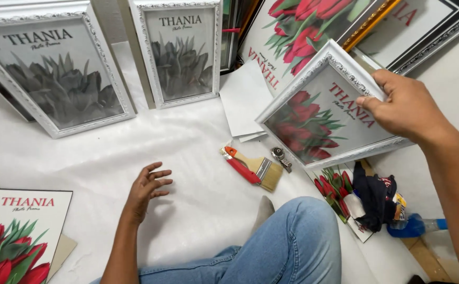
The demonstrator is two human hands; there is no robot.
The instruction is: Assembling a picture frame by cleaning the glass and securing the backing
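Observation:
My right hand (406,105) grips the upper right edge of a white ornate picture frame (324,108) with a red tulip print, held tilted above the white floor sheet. My left hand (146,188) hovers open, fingers spread, just above the sheet at the lower left, holding nothing. A paintbrush with a red handle (253,167) and a small metal tool (281,158) lie between the two hands. My bent knee in blue jeans (298,242) is at the bottom centre.
Two white frames with grey flower prints (56,73) (179,52) lean at the back. White sheets (242,100) lie beside them. A tulip print (13,236) lies lower left; a dark cloth (374,194) and a blue bottle (413,226) lie at right.

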